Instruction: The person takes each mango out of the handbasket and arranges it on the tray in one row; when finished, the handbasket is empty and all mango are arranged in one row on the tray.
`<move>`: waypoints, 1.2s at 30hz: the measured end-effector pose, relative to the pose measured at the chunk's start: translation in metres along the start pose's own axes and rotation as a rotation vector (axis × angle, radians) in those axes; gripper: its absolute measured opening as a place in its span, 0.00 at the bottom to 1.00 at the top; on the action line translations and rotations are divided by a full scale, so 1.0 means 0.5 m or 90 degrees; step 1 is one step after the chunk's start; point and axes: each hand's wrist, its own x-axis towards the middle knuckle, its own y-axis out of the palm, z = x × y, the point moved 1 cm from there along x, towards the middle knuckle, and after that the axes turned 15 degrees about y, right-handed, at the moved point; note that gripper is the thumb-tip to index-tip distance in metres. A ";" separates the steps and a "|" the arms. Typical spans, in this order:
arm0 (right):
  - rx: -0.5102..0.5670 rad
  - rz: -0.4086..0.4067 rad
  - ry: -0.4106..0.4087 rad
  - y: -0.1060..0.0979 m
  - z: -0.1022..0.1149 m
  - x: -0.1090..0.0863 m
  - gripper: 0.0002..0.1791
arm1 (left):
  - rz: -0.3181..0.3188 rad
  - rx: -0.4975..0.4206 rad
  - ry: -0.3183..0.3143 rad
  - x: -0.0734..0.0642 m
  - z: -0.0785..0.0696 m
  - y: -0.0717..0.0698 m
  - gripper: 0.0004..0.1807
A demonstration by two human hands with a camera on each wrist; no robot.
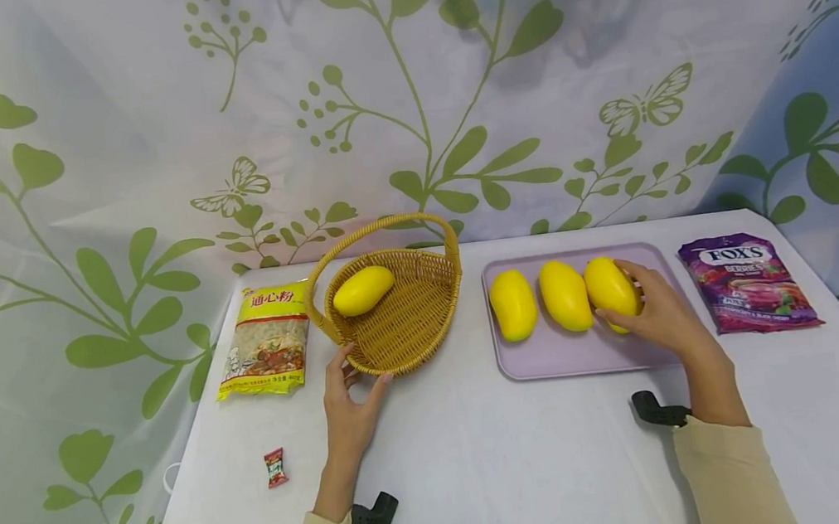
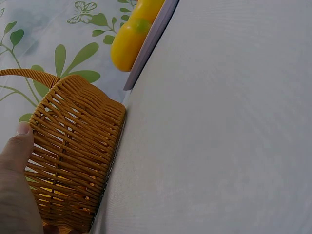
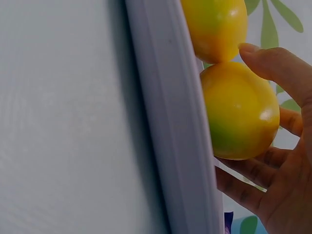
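Note:
My right hand (image 1: 656, 308) is around the rightmost of three yellow mangoes, thumb at its near side and fingers along its far right side. That mango (image 3: 241, 112) rests on the lilac tray (image 1: 586, 362); the middle mango (image 1: 565, 295) and left mango (image 1: 513, 304) lie beside it. My left hand (image 1: 352, 409) holds the near left rim of a wicker basket (image 1: 410, 321), its thumb (image 2: 19, 144) against the weave in the left wrist view. Inside the basket, at its left, lies another mango (image 1: 364, 290).
A yellow bag of pasta (image 1: 269, 342) lies left of the basket, and a small red wrapped candy (image 1: 276, 468) nearer the front. Right of the tray is a purple FOX'S candy bag (image 1: 747, 283). A patterned curtain (image 1: 404, 88) hangs behind the white table (image 1: 526, 452).

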 end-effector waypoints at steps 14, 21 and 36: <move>-0.022 0.002 0.023 -0.003 -0.005 0.004 0.53 | 0.000 0.009 0.010 -0.001 0.003 0.000 0.40; -0.047 -0.037 0.037 -0.019 0.028 -0.002 0.52 | 0.001 0.011 0.008 0.001 0.004 0.001 0.41; -0.031 -0.045 -0.247 0.041 0.257 -0.026 0.48 | 0.000 0.005 0.014 0.002 0.004 0.001 0.41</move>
